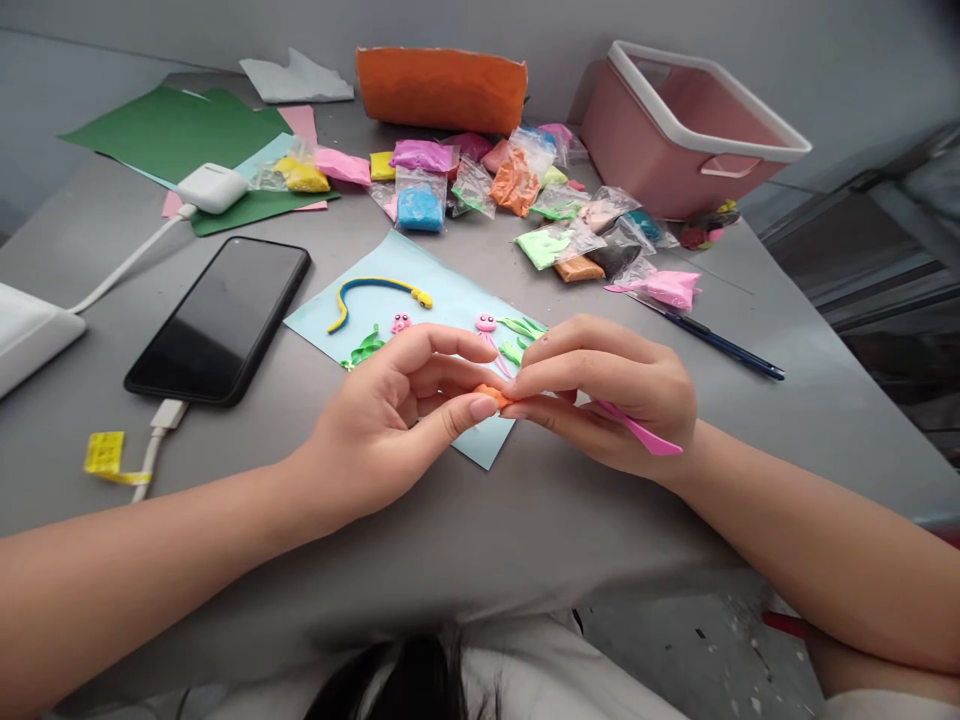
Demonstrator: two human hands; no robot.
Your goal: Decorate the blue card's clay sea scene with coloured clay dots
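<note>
Between the fingertips of my left hand (405, 415) and my right hand (611, 385) is a small piece of orange modelling clay (495, 396), pinched by both. A pink plastic clay tool (646, 432) pokes out under my right palm, held in that same hand. Beneath my hands lies a light blue sheet (450, 270) with clay figures on it. These include a yellow and blue eel-like strip (367, 285), a pink jellyfish-like figure (486, 323), a second pink figure (401, 322) and green weed shapes (365, 347). My hands hide part of the sheet.
Bags of coloured clay (420, 205) are heaped at the back, near a pink basket (637, 140) and an orange box (442, 90). A phone (221, 320) with a cable and a white charger (212, 188) lie left, by green paper (180, 130). A dark pen (724, 343) lies right.
</note>
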